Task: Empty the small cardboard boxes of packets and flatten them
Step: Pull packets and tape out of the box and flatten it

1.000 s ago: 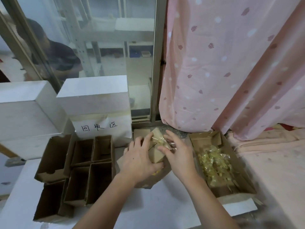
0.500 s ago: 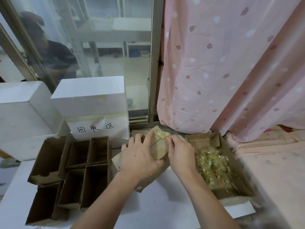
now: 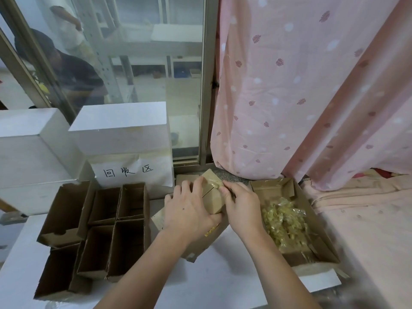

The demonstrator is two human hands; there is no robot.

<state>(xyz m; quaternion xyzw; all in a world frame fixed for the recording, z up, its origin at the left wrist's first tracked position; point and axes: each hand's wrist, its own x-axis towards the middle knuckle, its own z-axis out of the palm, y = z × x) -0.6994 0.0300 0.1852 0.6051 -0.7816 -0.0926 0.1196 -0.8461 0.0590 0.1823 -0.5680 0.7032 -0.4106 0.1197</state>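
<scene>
A small brown cardboard box [image 3: 214,198] sits upright in the middle of the white surface, sealed with clear tape [image 3: 214,183] across its top. My left hand [image 3: 187,211] wraps round the box's left side and grips it. My right hand [image 3: 242,205] is at the box's top right corner, its fingertips pinching the tape end. A flat piece of cardboard [image 3: 201,243] lies under the box. To the right, an open cardboard tray [image 3: 330,248] holds a heap of clear yellowish packets [image 3: 283,221].
Several empty open cardboard boxes [image 3: 104,221] stand in a cluster at the left. Behind them are white foam blocks [image 3: 120,128], one bearing a paper label [image 3: 131,172]. A glass window with a metal frame [image 3: 206,85] and a pink curtain [image 3: 301,85] close off the back.
My right hand has slid left and closed onto the tape at the box's top corner. My left hand keeps its hold on the box.
</scene>
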